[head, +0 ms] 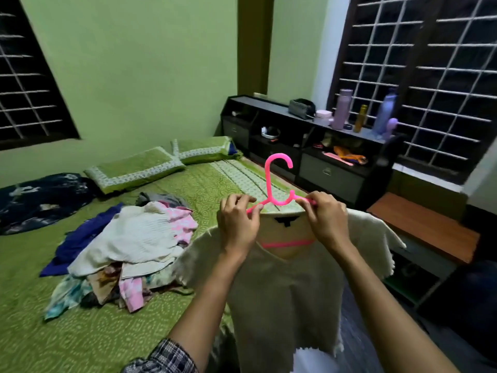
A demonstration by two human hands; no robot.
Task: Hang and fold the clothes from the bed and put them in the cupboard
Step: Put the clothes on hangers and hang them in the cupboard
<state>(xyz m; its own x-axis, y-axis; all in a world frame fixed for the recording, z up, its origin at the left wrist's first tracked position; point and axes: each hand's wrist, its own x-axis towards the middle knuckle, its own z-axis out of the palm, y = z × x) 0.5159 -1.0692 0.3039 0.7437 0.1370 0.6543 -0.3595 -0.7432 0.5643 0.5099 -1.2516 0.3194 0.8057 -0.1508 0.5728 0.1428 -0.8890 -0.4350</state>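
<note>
Head view. Pink hanger (268, 181) held up in front of the person, over the near right edge of the bed (80, 332), hook upright and open to the right. Cream top (285, 292) is on the hanger: both hanger shoulders run inside the neckline, and the lower pink bar shows through the neck opening. The top hangs free below the hands, short sleeves spread to either side, and a dark label shows at the back of the neck. Left hand (238, 224): fingers curled, thumb and fingertips pinching the hanger's left shoulder just where it enters the collar. Right hand (324, 219): likewise curled, pinching the hanger's right shoulder at the collar edge; whether cloth is also in the pinch, cannot tell. The hook rises between the two hands, and the top's body lies directly beneath them. A checked sleeve (164, 356) shows on the left forearm. Pile of clothes (134, 238) lies on the green bedcover to the left of the left hand, well apart from it: white, navy, pink and printed pieces heaped together. Two green pillows (134, 168) at the head of the bed, a dark blanket (40, 197) beside them. Dark shelf unit (330, 179) along the bed's far side, bottles (342, 109) on its top, barred window (430, 63) behind.
</note>
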